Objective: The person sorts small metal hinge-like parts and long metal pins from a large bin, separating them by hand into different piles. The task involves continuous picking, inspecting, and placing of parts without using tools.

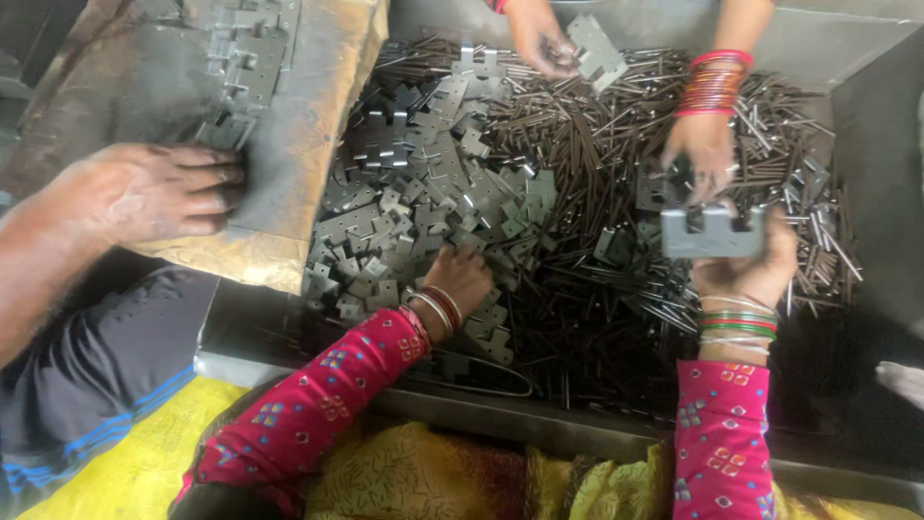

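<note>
The left hand [460,274] digs, fingers curled, into a pile of flat metal plates [423,193]. The right hand [751,265] grips a stack of plates [712,231] above dark pins [616,154].

sleeves [318,404]: pink, patterned | bangles [737,325]: red, green, silver
</note>
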